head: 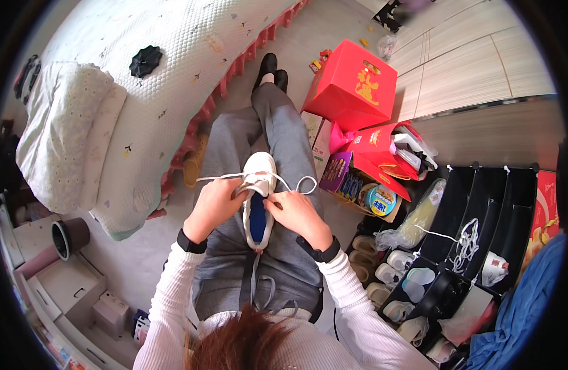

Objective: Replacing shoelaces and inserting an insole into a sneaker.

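A white sneaker rests on my lap, toe pointing away from me. Its blue insole shows through the opening. A white shoelace crosses the front of the shoe, one end stretching out to the left. Its right part forms a loop above my right hand. My left hand grips the shoe's upper beside the tongue. At the right rim of the opening, my right hand has its thumb and fingers pinched on the shoe; the exact contact is partly hidden.
On the left is a bed with a folded quilt. A red gift box and an open carton of packaged food stand to the right. Nearer on the right, a black shoe rack holds shoes and a bundled white cord.
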A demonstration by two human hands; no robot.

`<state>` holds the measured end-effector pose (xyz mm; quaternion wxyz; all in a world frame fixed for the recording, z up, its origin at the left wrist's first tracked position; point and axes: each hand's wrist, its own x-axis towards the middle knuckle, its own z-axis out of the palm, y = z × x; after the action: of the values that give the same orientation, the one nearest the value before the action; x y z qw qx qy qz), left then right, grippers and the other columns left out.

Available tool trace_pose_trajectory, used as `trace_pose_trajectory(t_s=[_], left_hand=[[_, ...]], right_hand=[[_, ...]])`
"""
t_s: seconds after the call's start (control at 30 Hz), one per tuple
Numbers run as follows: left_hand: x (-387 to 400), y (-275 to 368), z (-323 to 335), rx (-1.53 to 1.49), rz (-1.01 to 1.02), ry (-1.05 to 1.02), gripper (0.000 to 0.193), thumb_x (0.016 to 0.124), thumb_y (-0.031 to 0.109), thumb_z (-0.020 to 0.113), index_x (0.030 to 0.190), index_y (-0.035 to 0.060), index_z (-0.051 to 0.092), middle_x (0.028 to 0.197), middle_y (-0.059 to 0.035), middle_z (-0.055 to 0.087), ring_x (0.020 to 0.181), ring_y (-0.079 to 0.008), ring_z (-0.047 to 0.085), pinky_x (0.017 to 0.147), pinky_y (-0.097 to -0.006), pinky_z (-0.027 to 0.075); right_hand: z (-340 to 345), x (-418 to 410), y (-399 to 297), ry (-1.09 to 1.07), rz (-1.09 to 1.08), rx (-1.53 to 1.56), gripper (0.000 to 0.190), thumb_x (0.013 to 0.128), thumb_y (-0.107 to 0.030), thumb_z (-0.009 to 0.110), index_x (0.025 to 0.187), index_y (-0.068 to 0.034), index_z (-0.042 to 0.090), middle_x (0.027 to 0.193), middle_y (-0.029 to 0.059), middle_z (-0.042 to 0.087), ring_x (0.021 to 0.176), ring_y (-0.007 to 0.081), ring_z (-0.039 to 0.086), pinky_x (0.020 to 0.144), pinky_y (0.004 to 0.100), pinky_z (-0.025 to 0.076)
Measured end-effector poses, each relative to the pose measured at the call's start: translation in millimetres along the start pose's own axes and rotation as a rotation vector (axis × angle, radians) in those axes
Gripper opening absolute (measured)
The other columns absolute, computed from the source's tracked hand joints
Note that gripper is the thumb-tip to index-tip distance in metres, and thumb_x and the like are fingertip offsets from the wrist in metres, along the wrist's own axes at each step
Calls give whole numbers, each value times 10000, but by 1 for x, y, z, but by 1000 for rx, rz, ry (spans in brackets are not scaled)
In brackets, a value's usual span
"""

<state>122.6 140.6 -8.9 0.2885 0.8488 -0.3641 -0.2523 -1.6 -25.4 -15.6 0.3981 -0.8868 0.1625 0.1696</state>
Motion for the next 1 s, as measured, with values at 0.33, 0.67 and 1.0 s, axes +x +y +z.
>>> trace_pose_trajectory(t_s=[0.33,0.67,1.0], left_hand=[[24,17,25,-808,-172,145,204,925,84,579,1081,-47,594,757,-43,640,612,-101,600,553,-249,490],[-4,73,26,-566,268,-261,399,925,116,619,1258,-57,482,1204,-150,567,1113,-209,556,944,-319,431],[16,65,30,-793,-6,-16,338,1021,304,471,778,81,546,536,95,327,447,-1,249,421,-202,145]], right_hand=[[-10,-15,22,80,-156,260,168,851,-165,633,935,-30,690,827,179,681,757,322,679,666,386,519],[-61,-59,-12,406,-349,910,184,939,-131,590,887,45,597,921,93,605,784,137,630,712,280,514],[-46,-83,35,508,-181,959,199,945,-152,608,941,46,590,908,83,646,864,117,637,776,282,532]])
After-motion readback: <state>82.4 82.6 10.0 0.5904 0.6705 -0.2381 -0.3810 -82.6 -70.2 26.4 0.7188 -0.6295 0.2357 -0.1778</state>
